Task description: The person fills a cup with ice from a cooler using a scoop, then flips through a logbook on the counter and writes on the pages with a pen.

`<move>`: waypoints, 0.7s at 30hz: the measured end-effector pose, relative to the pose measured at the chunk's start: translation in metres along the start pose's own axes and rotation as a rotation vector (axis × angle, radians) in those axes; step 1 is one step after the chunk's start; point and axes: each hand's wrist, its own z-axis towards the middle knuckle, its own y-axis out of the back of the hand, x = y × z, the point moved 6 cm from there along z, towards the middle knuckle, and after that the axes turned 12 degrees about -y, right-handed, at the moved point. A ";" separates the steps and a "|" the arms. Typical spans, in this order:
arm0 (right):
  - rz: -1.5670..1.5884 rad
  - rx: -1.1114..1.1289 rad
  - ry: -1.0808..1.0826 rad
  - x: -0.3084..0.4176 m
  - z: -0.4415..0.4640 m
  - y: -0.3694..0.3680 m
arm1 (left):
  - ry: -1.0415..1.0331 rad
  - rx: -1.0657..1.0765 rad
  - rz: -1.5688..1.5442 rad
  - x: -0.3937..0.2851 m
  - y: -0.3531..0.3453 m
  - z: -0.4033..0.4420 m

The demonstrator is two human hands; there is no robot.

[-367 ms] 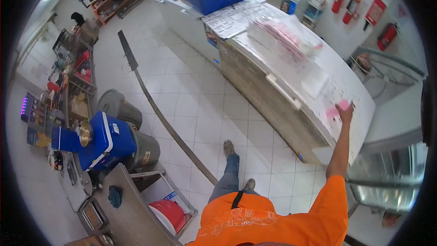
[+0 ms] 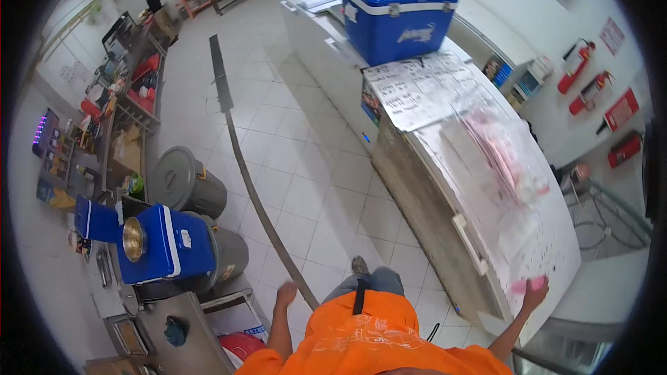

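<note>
Pink item (image 2: 518, 286) (cloth or sponge, unclear) is held in the right hand (image 2: 535, 296) at the near end of the white counter (image 2: 559, 244); flat, even pressure probably serves best. The left hand's (image 2: 286, 294) grip I cannot tell.

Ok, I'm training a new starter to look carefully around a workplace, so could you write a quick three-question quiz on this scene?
1. Which hand holds the pink item?

2. True or false: a blue cooler stands on the white worktop, next to papers with writing on them.

3. Which red things hang towards the right side of the picture?
A) Buckets
B) Fire extinguishers
C) Aprons

Key:
1. The right hand.
2. True.
3. B.
</note>
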 end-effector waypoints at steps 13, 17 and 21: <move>0.452 0.664 0.496 0.669 -0.207 -0.121 | -0.744 0.048 -0.564 -0.299 0.468 0.412; 0.629 0.795 0.789 0.907 -0.226 -0.177 | -0.888 -0.299 -0.502 -0.293 0.575 0.470; 0.575 0.964 1.154 1.115 -0.251 -0.215 | -0.663 -0.606 -0.467 -0.220 0.669 0.555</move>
